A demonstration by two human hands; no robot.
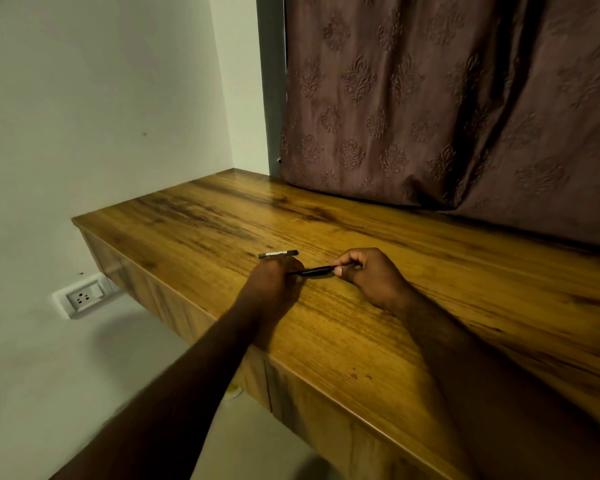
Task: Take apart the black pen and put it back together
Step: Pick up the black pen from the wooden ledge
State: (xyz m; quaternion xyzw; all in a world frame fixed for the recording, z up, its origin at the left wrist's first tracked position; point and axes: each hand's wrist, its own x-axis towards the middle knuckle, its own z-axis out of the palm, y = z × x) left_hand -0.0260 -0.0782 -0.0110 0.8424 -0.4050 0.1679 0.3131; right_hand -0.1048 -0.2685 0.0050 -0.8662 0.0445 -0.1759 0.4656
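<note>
The black pen barrel [317,270] lies level just above the wooden table [361,327], held at both ends. My right hand [368,277] pinches its right end. My left hand [274,278] is closed on a thin black piece that sticks out of the barrel's left end. Just beyond my left hand a second black pen part with a silver clip [278,254] lies flat on the table, free of both hands.
A dark patterned curtain [447,98] hangs along the table's far edge. The table's left end meets a white wall with a power socket [84,296] below it. Both forearms reach in over the near edge.
</note>
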